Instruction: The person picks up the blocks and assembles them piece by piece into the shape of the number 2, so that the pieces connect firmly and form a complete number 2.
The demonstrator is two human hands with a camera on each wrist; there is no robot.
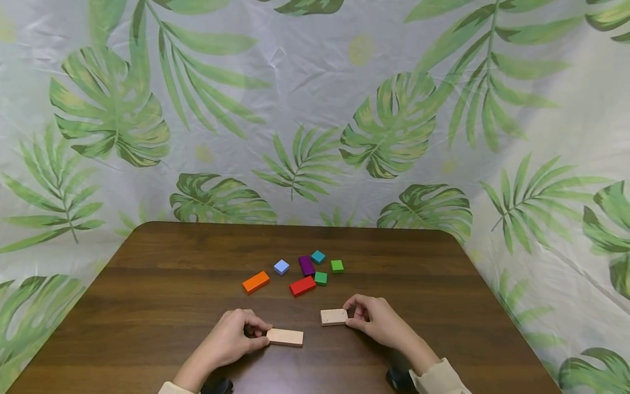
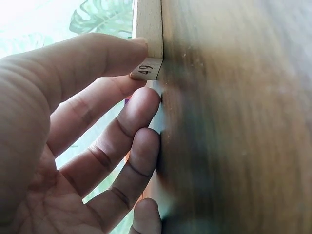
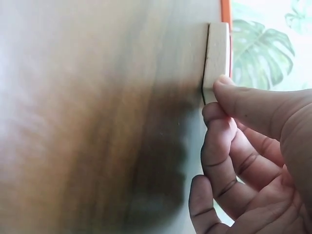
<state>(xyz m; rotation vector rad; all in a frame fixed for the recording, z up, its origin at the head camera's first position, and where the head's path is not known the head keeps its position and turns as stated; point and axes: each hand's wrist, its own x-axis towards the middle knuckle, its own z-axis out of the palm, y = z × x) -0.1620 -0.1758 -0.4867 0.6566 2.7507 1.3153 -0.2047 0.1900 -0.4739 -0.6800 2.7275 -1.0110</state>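
Observation:
Near the front of the table, my left hand [image 1: 233,338] pinches the left end of a plain wooden block [image 1: 286,337] between thumb and forefinger. In the left wrist view, that block [image 2: 148,29] lies flat on the tabletop, and its end face bears a printed number that looks like 49. My right hand [image 1: 378,322] pinches the right end of a second wooden block [image 1: 333,317], a little farther back and to the right. The right wrist view shows this block [image 3: 217,53] against the table surface. The two blocks lie apart from each other.
Behind the hands, on the brown table [image 1: 147,306], lie an orange block [image 1: 256,282], a red block [image 1: 302,286], a purple block [image 1: 307,266] and several small cubes, among them a light blue cube [image 1: 281,267] and a green cube [image 1: 337,266]. A leaf-patterned curtain [image 1: 305,109] hangs beyond.

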